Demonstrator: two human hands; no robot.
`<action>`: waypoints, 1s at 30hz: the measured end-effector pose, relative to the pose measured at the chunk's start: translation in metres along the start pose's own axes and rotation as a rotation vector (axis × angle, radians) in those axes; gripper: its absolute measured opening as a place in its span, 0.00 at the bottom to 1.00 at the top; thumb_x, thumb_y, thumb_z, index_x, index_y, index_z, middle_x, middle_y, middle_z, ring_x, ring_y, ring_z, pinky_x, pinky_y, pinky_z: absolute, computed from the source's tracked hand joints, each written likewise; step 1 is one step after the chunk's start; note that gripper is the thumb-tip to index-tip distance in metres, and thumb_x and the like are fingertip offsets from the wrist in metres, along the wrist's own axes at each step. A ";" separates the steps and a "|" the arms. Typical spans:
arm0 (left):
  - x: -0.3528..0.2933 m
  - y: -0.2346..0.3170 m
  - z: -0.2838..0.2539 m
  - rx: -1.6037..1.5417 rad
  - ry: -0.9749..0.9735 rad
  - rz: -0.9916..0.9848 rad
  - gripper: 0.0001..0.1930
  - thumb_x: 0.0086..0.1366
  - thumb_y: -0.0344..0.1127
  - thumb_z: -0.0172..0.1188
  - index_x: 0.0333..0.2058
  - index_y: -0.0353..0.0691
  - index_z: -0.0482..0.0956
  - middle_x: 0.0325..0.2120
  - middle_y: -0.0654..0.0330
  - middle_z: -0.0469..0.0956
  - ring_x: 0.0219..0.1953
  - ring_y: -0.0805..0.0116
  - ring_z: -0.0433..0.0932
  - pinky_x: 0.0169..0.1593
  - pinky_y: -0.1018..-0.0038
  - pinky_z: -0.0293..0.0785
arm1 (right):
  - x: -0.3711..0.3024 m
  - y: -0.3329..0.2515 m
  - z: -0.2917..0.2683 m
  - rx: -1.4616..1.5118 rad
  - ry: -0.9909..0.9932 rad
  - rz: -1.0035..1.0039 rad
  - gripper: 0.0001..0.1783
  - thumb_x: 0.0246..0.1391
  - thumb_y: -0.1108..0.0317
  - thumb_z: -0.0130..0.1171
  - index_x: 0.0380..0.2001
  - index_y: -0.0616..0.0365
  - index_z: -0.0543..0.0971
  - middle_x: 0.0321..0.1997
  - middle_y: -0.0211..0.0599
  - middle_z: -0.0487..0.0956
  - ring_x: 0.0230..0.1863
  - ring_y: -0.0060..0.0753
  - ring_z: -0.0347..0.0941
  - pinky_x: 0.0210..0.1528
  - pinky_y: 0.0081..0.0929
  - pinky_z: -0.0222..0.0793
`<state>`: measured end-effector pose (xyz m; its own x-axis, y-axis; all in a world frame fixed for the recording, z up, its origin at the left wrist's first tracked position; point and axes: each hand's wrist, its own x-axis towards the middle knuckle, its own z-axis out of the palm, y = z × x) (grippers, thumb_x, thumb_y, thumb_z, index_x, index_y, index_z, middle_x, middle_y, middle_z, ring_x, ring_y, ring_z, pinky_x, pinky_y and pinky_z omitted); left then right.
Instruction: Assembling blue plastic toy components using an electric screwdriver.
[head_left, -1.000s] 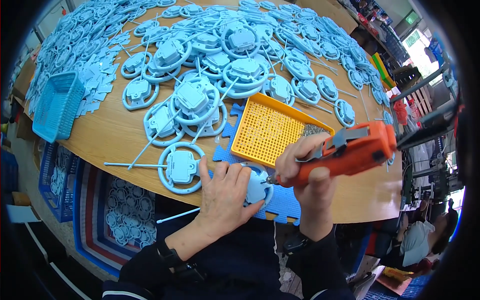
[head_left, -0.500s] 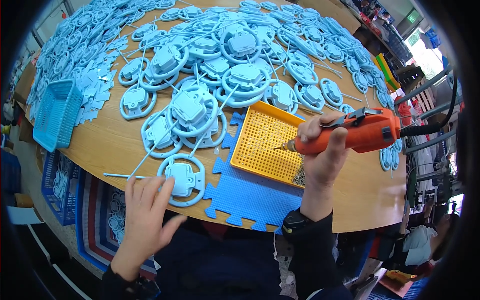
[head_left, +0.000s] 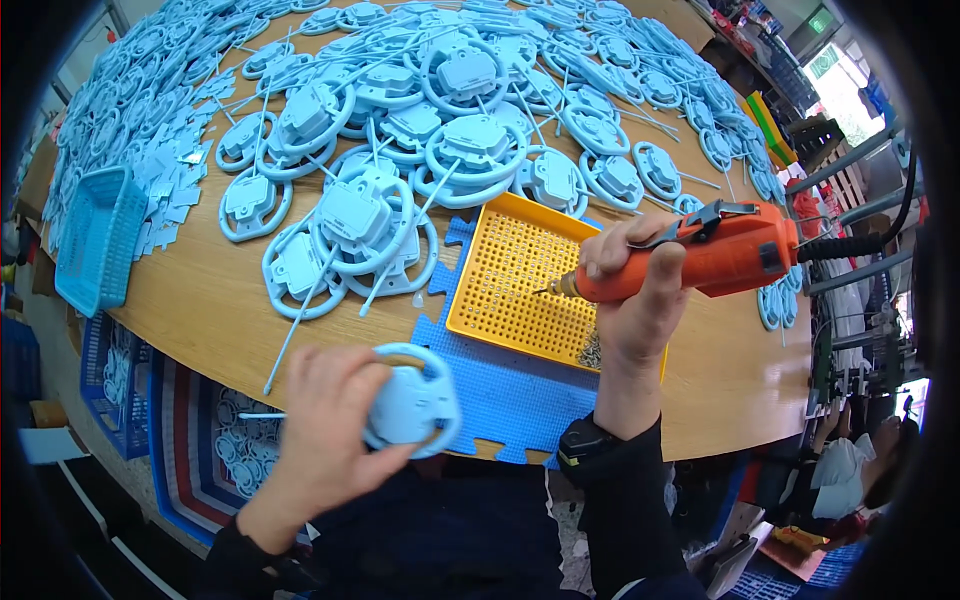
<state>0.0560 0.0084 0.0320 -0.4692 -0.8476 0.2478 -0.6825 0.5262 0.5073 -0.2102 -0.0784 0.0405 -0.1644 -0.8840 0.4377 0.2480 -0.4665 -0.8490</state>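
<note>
My left hand (head_left: 325,430) is closed on a light-blue plastic steering-wheel-shaped part (head_left: 415,403), held above the table's front edge, with its thin stalk sticking out to the left. My right hand (head_left: 640,300) grips an orange electric screwdriver (head_left: 700,262), its bit pointing left over a yellow perforated tray (head_left: 515,270). Small screws (head_left: 591,352) lie in the tray's near right corner. Under the tray spreads a blue foam mat (head_left: 500,392) with jigsaw edges. Several more wheel-shaped parts (head_left: 357,215) are stacked just beyond my left hand.
A large heap of light-blue wheel parts (head_left: 470,75) covers the far table. At the left stand a blue basket (head_left: 98,245) and flat light-blue pieces (head_left: 170,195). Below the table edge, a lined blue crate (head_left: 190,440) holds more parts. A black cable (head_left: 850,248) trails from the screwdriver.
My left hand has taken hold of the wheel-shaped part that lay at the table edge, lifted it and moved it right. The screwdriver stays over the tray, nearly in place.
</note>
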 end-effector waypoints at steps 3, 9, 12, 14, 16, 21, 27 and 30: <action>0.014 0.025 0.028 -0.043 -0.025 0.006 0.33 0.42 0.44 0.70 0.45 0.37 0.67 0.45 0.51 0.65 0.46 0.53 0.66 0.53 0.51 0.55 | 0.000 -0.004 0.004 0.071 0.049 -0.079 0.23 0.49 0.51 0.65 0.33 0.58 0.69 0.20 0.32 0.71 0.22 0.27 0.69 0.26 0.25 0.66; 0.022 0.042 0.062 -0.015 0.072 -0.079 0.34 0.40 0.45 0.72 0.44 0.38 0.69 0.46 0.53 0.64 0.50 0.53 0.63 0.56 0.50 0.51 | -0.020 -0.059 0.018 0.064 -0.006 -0.090 0.31 0.49 0.39 0.59 0.36 0.58 0.67 0.22 0.33 0.70 0.22 0.27 0.66 0.25 0.26 0.65; 0.021 0.039 0.064 -0.017 0.077 -0.087 0.34 0.39 0.46 0.72 0.44 0.38 0.69 0.46 0.53 0.64 0.50 0.54 0.63 0.55 0.52 0.51 | -0.046 -0.062 0.040 -0.053 -0.042 -0.032 0.32 0.50 0.33 0.52 0.34 0.54 0.66 0.20 0.26 0.67 0.19 0.22 0.63 0.24 0.23 0.62; 0.022 0.039 0.064 -0.026 0.083 -0.088 0.34 0.39 0.46 0.72 0.44 0.38 0.69 0.45 0.53 0.64 0.50 0.54 0.63 0.55 0.53 0.51 | -0.060 -0.062 0.040 0.088 -0.074 0.039 0.31 0.46 0.44 0.65 0.36 0.61 0.67 0.22 0.36 0.71 0.22 0.30 0.68 0.25 0.27 0.68; 0.022 0.040 0.063 -0.020 0.084 -0.083 0.34 0.39 0.46 0.72 0.44 0.38 0.69 0.45 0.54 0.64 0.49 0.54 0.63 0.55 0.54 0.51 | -0.065 -0.058 0.041 0.097 -0.074 0.053 0.30 0.46 0.46 0.66 0.36 0.61 0.67 0.22 0.36 0.71 0.22 0.30 0.68 0.26 0.27 0.68; 0.023 0.043 0.062 -0.014 0.065 -0.087 0.33 0.39 0.45 0.72 0.44 0.38 0.69 0.45 0.54 0.64 0.49 0.54 0.64 0.55 0.53 0.51 | -0.067 -0.055 0.044 0.121 -0.063 0.072 0.28 0.45 0.51 0.68 0.35 0.62 0.67 0.22 0.36 0.71 0.23 0.29 0.69 0.28 0.26 0.68; 0.024 0.042 0.062 -0.011 0.063 -0.088 0.33 0.39 0.45 0.72 0.43 0.39 0.69 0.45 0.53 0.64 0.49 0.53 0.64 0.54 0.53 0.52 | -0.064 -0.053 0.052 0.115 -0.086 0.098 0.27 0.43 0.52 0.70 0.30 0.62 0.68 0.20 0.34 0.70 0.22 0.27 0.68 0.26 0.24 0.66; 0.025 0.043 0.062 -0.012 0.058 -0.089 0.33 0.39 0.45 0.72 0.43 0.39 0.69 0.45 0.53 0.64 0.49 0.54 0.64 0.54 0.52 0.52 | -0.062 -0.051 0.054 0.161 -0.083 0.110 0.26 0.43 0.54 0.71 0.29 0.62 0.67 0.20 0.33 0.69 0.21 0.26 0.67 0.24 0.22 0.64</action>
<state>-0.0195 0.0139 0.0089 -0.3733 -0.8939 0.2482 -0.7133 0.4477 0.5393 -0.1615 -0.0013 0.0723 -0.0503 -0.9263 0.3733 0.4106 -0.3599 -0.8378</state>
